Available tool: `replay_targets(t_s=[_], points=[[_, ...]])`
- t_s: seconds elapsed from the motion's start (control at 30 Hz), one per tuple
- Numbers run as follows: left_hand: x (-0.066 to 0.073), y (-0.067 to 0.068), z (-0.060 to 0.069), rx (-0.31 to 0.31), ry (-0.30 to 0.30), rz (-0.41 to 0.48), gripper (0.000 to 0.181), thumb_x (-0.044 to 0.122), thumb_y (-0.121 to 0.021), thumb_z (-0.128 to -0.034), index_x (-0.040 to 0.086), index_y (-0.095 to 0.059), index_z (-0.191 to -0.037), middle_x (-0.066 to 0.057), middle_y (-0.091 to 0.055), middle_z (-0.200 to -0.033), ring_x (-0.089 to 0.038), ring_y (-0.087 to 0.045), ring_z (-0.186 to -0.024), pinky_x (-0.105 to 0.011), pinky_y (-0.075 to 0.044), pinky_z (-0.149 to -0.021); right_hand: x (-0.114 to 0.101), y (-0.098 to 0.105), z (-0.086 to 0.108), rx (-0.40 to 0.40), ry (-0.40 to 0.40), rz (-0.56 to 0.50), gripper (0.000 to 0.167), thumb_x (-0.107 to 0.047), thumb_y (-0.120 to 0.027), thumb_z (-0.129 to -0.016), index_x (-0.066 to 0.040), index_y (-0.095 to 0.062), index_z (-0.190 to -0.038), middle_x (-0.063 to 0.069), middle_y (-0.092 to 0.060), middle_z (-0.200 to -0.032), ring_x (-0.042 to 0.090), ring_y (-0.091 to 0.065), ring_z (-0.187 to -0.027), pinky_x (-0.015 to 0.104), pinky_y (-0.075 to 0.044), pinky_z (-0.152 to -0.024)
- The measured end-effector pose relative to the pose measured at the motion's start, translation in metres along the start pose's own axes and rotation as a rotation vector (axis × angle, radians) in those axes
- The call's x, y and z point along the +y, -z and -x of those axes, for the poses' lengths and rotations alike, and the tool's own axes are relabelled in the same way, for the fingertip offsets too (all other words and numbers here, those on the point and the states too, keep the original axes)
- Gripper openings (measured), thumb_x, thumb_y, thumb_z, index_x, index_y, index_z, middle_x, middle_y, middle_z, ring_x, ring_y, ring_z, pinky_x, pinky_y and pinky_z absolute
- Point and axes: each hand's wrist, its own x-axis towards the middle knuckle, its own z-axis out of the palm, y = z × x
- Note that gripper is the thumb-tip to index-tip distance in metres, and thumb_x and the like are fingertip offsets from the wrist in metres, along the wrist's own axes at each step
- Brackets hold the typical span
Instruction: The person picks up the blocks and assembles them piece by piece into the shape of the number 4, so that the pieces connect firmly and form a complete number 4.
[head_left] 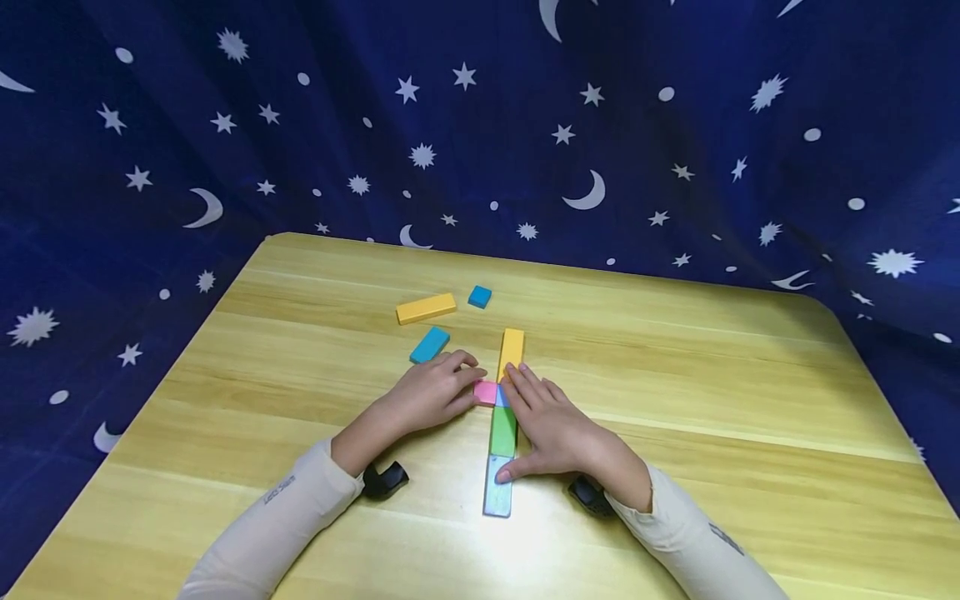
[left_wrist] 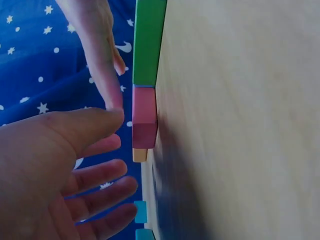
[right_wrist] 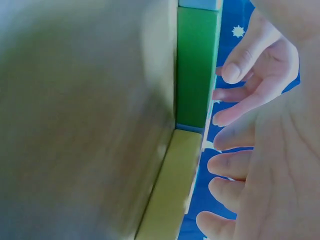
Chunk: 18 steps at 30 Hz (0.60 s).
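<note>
A row of flat toy blocks runs away from the person: a light blue block (head_left: 498, 500) nearest, then a green block (head_left: 503, 432), a partly covered blue block (head_left: 501, 398) and a yellow block (head_left: 513, 343). Against the blue block's left side lies a small pink block (head_left: 484, 392). My left hand (head_left: 431, 396) is beside the pink block, its fingers loosely extended and gripping nothing. My right hand (head_left: 555, 425) lies over the row, fingertips at the blue and yellow blocks, thumb above the light blue one. The right wrist view shows the yellow block (right_wrist: 170, 187) slightly angled to the green.
Farther back on the wooden table (head_left: 675, 358) are another yellow block (head_left: 426, 309), a small blue square block (head_left: 480, 297) and a teal block (head_left: 430, 345), close to the left hand. A dark blue curtain (head_left: 495, 108) with stars and moons hangs behind the table.
</note>
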Motion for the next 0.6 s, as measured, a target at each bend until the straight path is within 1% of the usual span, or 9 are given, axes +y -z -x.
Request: replay_targets(t_s=[0.1,0.2,0.33,0.5,0.6], points=[[-0.003,0.000,0.001,0.014,0.032,-0.010,0.036,0.032,-0.060,-0.0870,0.012,-0.062,-0.117,-0.006,-0.057,-0.118,-0.021,-0.054,-0.106,-0.035,-0.048,-0.088,0.001,0.000,0.000,-0.008,-0.003,-0.005,0.116,-0.068,-0.062,-0.067,0.000,-0.011,-0.145,0.019,-0.004,-0.153,0.033,0.001,-0.141,0.052,-0.012,-0.111],[-0.005,0.000,0.001,0.041,0.072,-0.018,0.038,0.032,-0.061,-0.0859,0.011,-0.062,-0.117,-0.008,-0.056,-0.120,-0.023,-0.051,-0.110,-0.038,-0.044,-0.093,0.001,-0.001,0.000,-0.008,-0.004,-0.001,0.116,-0.068,-0.062,-0.067,0.001,-0.011,-0.145,0.019,-0.004,-0.152,0.034,0.000,-0.141,0.052,-0.012,-0.111],[-0.008,0.002,0.001,0.068,0.135,-0.037,0.044,0.033,-0.063,-0.0849,0.008,-0.059,-0.121,-0.011,-0.053,-0.124,-0.027,-0.048,-0.114,-0.042,-0.042,-0.095,0.002,-0.002,-0.001,0.003,-0.007,0.006,0.116,-0.068,-0.062,-0.067,0.001,-0.012,-0.145,0.020,-0.005,-0.152,0.034,-0.001,-0.141,0.052,-0.013,-0.111],[-0.012,0.005,0.001,0.060,0.223,-0.051,0.051,0.035,-0.063,-0.0847,0.005,-0.055,-0.125,-0.015,-0.050,-0.129,-0.032,-0.046,-0.116,-0.046,-0.043,-0.092,0.002,-0.001,-0.001,0.001,-0.012,0.002,0.115,-0.068,-0.062,-0.067,0.002,-0.013,-0.145,0.021,-0.005,-0.152,0.034,-0.001,-0.141,0.052,-0.013,-0.111],[-0.014,0.006,0.001,0.049,0.252,-0.046,0.052,0.035,-0.063,-0.0850,0.005,-0.054,-0.127,-0.015,-0.048,-0.131,-0.033,-0.045,-0.118,-0.047,-0.044,-0.091,0.003,-0.001,-0.001,-0.003,-0.014,-0.005,0.115,-0.067,-0.063,-0.067,0.002,-0.013,-0.145,0.020,-0.005,-0.152,0.033,0.000,-0.141,0.052,-0.012,-0.111]])
